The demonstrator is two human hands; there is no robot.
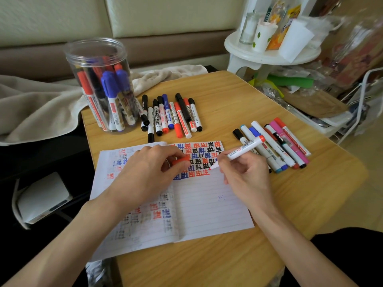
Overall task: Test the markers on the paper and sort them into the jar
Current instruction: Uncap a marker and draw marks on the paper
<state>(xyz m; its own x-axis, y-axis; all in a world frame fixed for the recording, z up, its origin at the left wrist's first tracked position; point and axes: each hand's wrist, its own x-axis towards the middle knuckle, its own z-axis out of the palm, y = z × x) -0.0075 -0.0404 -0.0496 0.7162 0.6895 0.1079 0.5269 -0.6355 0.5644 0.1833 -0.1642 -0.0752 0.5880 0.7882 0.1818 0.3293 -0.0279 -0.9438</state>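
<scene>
Marker (245, 146), gripped by the right hand (242, 175), shows little tip; left hand (149, 172) pinches a half-covered red cap (180, 161).

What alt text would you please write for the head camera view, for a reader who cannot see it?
The right hand holds an uncapped red marker with its tip on an open lined notebook, while the left hand holds its red cap. A clear jar of markers stands behind.

jar (95, 50): 1 | paper (207, 204): 1 | marker piles (178, 123) (275, 145): 2 | uncapped marker (244, 147): 1 | red cap (180, 161): 1
</scene>
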